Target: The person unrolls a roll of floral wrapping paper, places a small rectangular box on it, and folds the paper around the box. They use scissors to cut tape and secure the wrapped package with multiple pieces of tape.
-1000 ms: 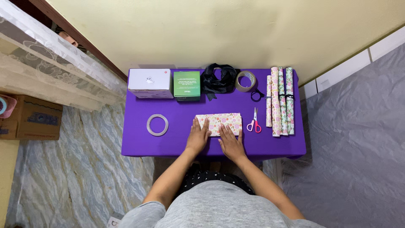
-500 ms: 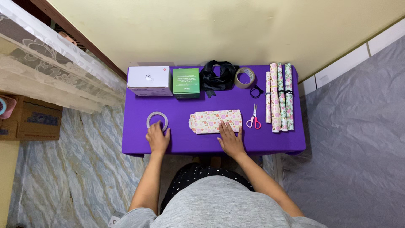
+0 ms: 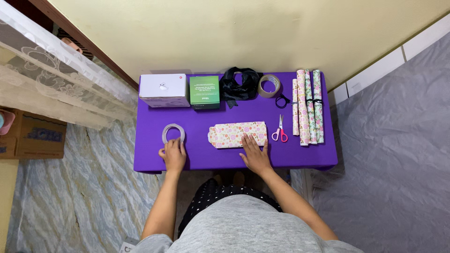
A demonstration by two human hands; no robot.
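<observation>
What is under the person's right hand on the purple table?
The right hand lies flat on the near right part of the floral-wrapped package, which rests on the purple table. The paper beneath the palm, and whatever is wrapped inside, is hidden.

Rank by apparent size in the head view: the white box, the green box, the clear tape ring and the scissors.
1. white box, clearly the largest.
2. green box.
3. clear tape ring and scissors look about alike: the ring is wider, the scissors longer, so no ranking between them.

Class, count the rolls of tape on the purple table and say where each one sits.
2. A clear tape roll lies at the left hand's fingertips; a brown tape roll sits at the back, beside the black ribbon.
</observation>
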